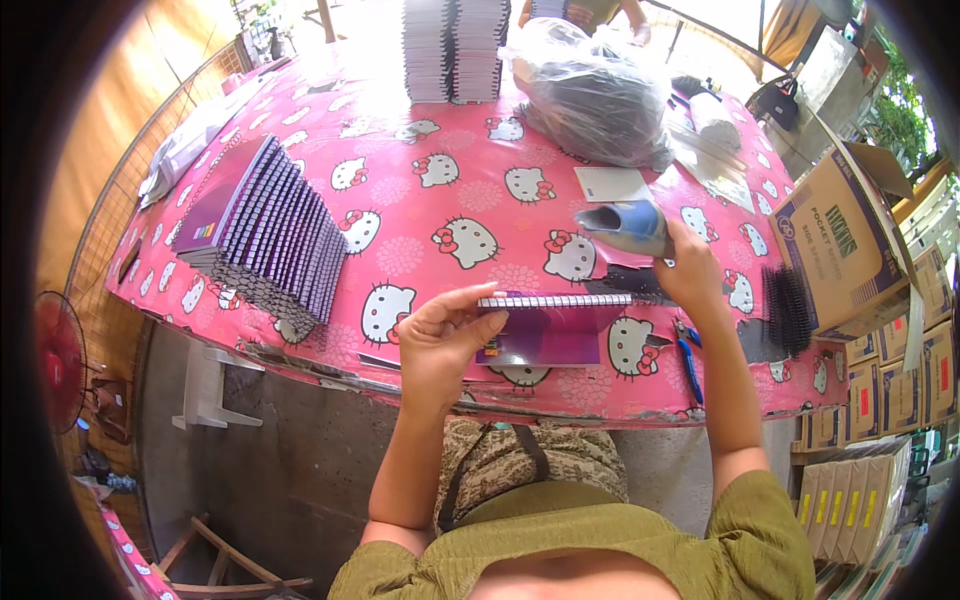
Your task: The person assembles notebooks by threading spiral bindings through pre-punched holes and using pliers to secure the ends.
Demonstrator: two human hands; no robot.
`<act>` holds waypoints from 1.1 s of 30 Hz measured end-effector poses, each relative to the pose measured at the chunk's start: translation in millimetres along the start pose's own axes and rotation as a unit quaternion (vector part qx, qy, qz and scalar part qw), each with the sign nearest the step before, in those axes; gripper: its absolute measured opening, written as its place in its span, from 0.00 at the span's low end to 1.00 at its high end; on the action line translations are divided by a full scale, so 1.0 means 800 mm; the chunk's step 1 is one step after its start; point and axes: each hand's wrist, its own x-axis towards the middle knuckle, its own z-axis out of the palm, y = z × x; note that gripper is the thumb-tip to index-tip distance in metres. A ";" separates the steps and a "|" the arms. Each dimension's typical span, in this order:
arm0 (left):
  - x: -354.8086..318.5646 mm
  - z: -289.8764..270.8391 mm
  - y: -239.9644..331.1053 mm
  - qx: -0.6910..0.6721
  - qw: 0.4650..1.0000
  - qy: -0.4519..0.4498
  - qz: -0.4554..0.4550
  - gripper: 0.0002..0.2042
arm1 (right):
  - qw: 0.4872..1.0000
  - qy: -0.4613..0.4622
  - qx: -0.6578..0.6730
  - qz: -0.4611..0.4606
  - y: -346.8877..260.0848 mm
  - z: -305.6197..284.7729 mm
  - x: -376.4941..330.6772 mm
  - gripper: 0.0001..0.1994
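My left hand (449,338) pinches the left end of a small purple spiral-bound notebook (560,335), thumb in front and fingers behind. The notebook's white-edged coil side faces up, near the table's front edge. My right hand (690,270) is closed round the right end of a worn blue, tube-like thing (632,228) with a wide dark mouth pointing left; its exact kind does not show. Below that hand lie blue-handled pliers (690,368). A white card (611,184) lies just beyond the blue thing.
Stacked purple spiral notebooks (265,235) stand at left, with tall notebook stacks (455,50) at the back. A filled clear plastic bag (595,95) sits far right of centre. Black binding coils (787,310) lie beside an open cardboard box (845,240). Another person (600,12) is across the table.
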 end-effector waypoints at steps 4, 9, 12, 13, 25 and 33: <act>0.013 0.012 0.000 0.073 0.995 -0.018 0.064 0.11 | 0.994 -0.084 0.059 -0.029 0.060 0.004 -0.053 0.29; -0.012 0.045 0.027 0.344 0.838 -0.048 0.420 0.11 | 0.997 -0.030 -0.068 0.010 0.049 -0.023 -0.144 0.35; -0.030 0.041 -0.003 0.423 0.817 -0.185 0.345 0.13 | 0.996 -0.017 -0.085 0.018 0.049 -0.014 -0.191 0.30; -0.037 0.038 -0.021 0.421 0.835 -0.205 0.289 0.13 | 0.997 -0.034 -0.047 0.058 0.047 -0.015 -0.190 0.27; -0.051 0.047 -0.040 0.324 0.906 -0.105 0.253 0.13 | 0.949 -0.014 0.276 -0.155 -0.091 -0.057 -0.167 0.21; -0.052 0.049 -0.038 0.305 0.884 -0.100 0.339 0.13 | 0.559 -0.390 0.704 0.200 -0.073 -0.040 -0.171 0.13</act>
